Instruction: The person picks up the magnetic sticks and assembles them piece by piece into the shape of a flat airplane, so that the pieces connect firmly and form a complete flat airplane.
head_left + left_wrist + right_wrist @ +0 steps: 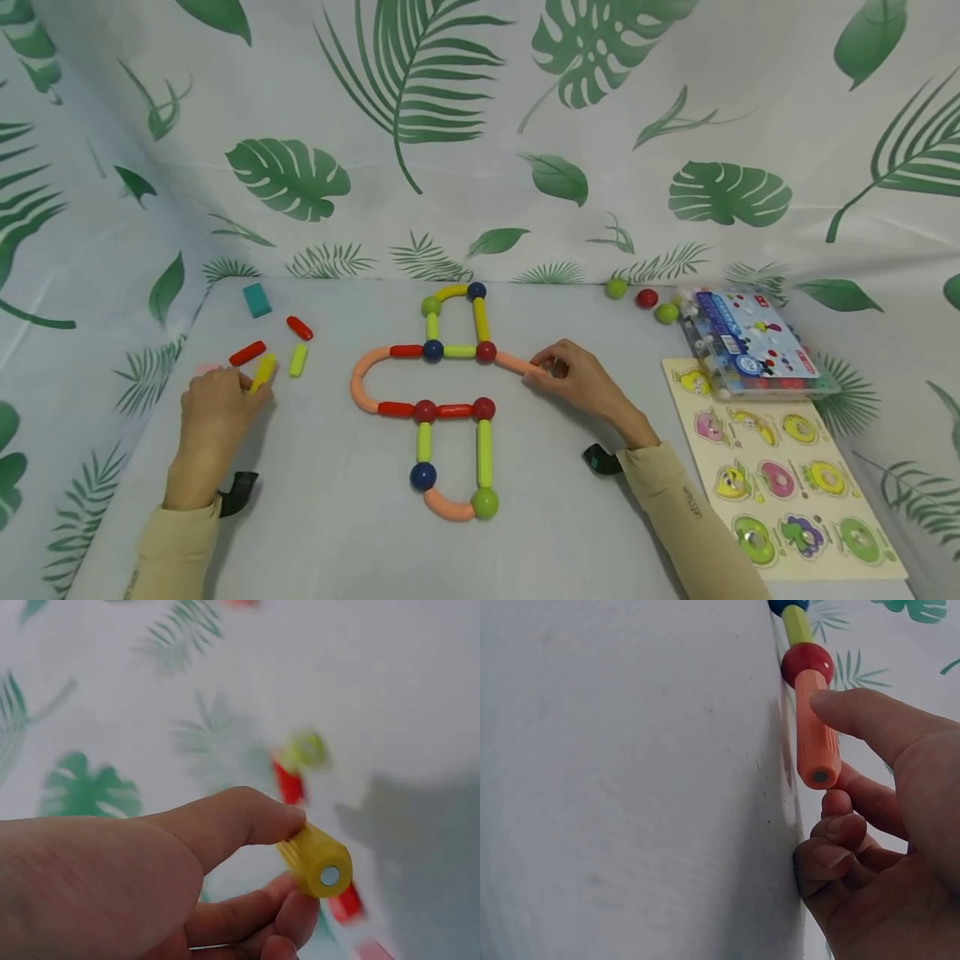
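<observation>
My left hand (213, 421) pinches a yellow magnetic rod (263, 372) between thumb and fingers. In the left wrist view, the silvery magnet at the end of the yellow rod (319, 859) faces the camera. An orange magnetic rod (513, 363) is held by my right hand (588, 387), its far end touching a red ball (486, 352). That ball belongs to a flat figure of rods and balls on the table. A curved orange piece (360, 379) forms the figure's left side; another curved orange piece (448, 507) lies at its bottom.
Near my left hand lie red rods (247, 353), a light green rod (297, 361) and a teal block (257, 300). Loose balls (647, 297) sit at the back right, beside a clear plastic box (757, 342) resting on a wooden fruit puzzle board (825, 558).
</observation>
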Available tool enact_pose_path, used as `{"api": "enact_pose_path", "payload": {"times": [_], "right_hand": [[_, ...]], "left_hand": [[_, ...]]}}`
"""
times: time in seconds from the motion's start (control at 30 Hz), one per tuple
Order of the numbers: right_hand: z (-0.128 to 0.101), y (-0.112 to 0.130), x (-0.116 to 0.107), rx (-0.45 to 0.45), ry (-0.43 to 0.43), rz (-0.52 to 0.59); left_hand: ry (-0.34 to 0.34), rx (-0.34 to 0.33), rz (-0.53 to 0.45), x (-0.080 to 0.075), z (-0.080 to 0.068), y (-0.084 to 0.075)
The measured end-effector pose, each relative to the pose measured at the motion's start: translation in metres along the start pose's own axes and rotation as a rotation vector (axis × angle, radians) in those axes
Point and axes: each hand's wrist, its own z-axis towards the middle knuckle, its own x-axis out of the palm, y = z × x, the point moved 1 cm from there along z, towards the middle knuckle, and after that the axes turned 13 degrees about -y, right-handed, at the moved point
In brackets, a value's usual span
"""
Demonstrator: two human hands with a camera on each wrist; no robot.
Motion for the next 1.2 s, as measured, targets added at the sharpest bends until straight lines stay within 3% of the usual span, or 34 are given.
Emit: {"api": "enact_pose_path", "payload": {"times": [0.17,0.37,0.43,0.53,0.63,0.8,0.93,1.07,1.2], "right_hand": [[0.0,0.001,-0.003,0.011,0.013,0.001],[-0.002,-0.001,-0.007,0.034,0.006,0.011],[-0.003,-0.003,-0.008,0.038,-0.005,0.009],[-0.003,-0.005,-0.01,0.047,-0.018,0.003],[-0.003,-0.004,-0.012,0.059,-0.02,-0.004],[-0.004,-0.003,-0.013,0.079,-0.021,-0.007],[-0.003,-0.004,-0.013,0.086,-0.028,-0.007],[-0.005,-0.002,-0.014,0.074,-0.042,0.003],[-0.011,0.001,-0.021,0.042,-0.056,0.036]], "left_hand": [[-0.009,0.176,-0.136,0.008,-0.009,-0.063],[0.17,0.334,-0.221,0.039,-0.027,-0.161],[0.224,0.416,-0.247,0.051,-0.036,-0.189],[0.276,0.564,-0.234,0.066,-0.053,-0.224],[0.306,0.687,-0.134,0.082,-0.069,-0.249],[0.309,0.767,0.037,0.104,-0.089,-0.265],[0.271,0.797,0.069,0.111,-0.095,-0.264],[0.292,0.766,-0.016,0.105,-0.09,-0.257],[0.27,0.702,-0.165,0.09,-0.072,-0.238]]}}
